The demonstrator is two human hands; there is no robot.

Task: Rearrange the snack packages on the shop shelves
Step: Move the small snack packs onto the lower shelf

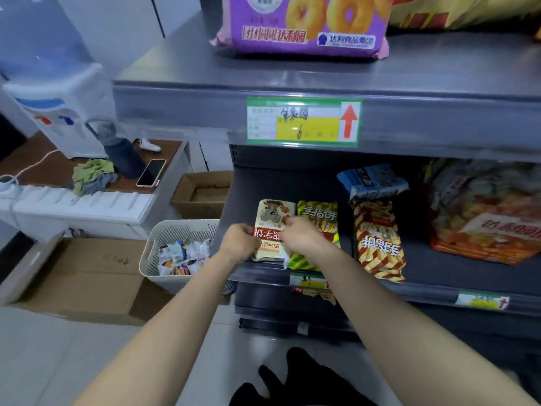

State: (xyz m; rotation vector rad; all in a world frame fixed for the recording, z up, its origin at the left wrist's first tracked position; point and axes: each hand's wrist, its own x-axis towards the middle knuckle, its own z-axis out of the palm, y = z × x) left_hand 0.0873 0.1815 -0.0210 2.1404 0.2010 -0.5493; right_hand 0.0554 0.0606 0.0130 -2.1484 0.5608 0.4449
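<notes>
A cream bear-print biscuit packet (273, 213) lies flat at the left end of the middle shelf (439, 271). My left hand (239, 241) grips its left edge and my right hand (298, 234) pinches its right side. A green-yellow finger-biscuit packet (320, 215) lies right beside it, partly under my right wrist. Further right lie a red-striped finger-biscuit packet (379, 241) and a blue packet (371, 181) behind it. An orange bag (486, 227) sits at the far right.
A purple doughnut bag (301, 24) stands on the top shelf (175, 68) above a green price tag (304, 121). Left of the shelving, a white basket (152, 253) of small packets rests on cardboard boxes (87, 276). A water dispenser (55, 112), phone (151, 172) and bottle (120, 150) stand further left.
</notes>
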